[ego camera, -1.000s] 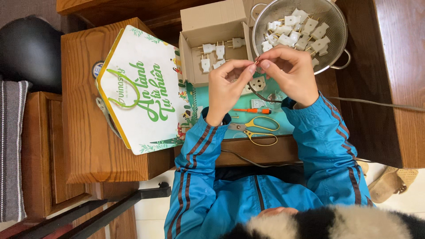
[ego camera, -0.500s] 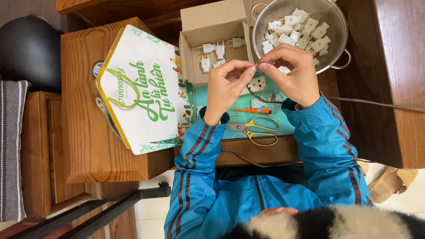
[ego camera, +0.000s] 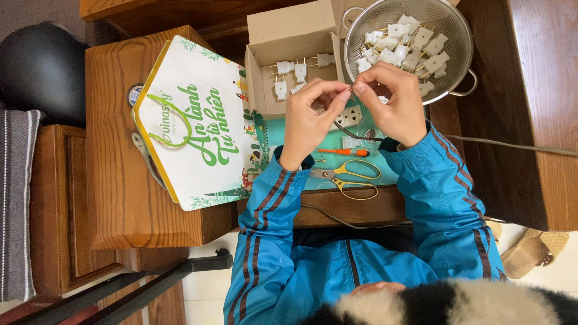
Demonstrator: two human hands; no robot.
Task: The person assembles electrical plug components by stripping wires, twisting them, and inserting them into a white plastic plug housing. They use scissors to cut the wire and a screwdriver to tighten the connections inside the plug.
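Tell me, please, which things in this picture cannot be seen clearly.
- Head view: what the left hand and right hand pinch together is too small to tell.
- The dark cable runs off the right edge; its end is cut off.
- The white plugs in the metal strainer are partly hidden by the right hand.
- The scissors blades hide under the left sleeve.

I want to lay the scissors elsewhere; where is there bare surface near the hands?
Bare wood lies right of the metal colander, along the dark table. The teal mat is crowded: scissors, orange screwdriver, both hands. The cardboard box holds plugs.
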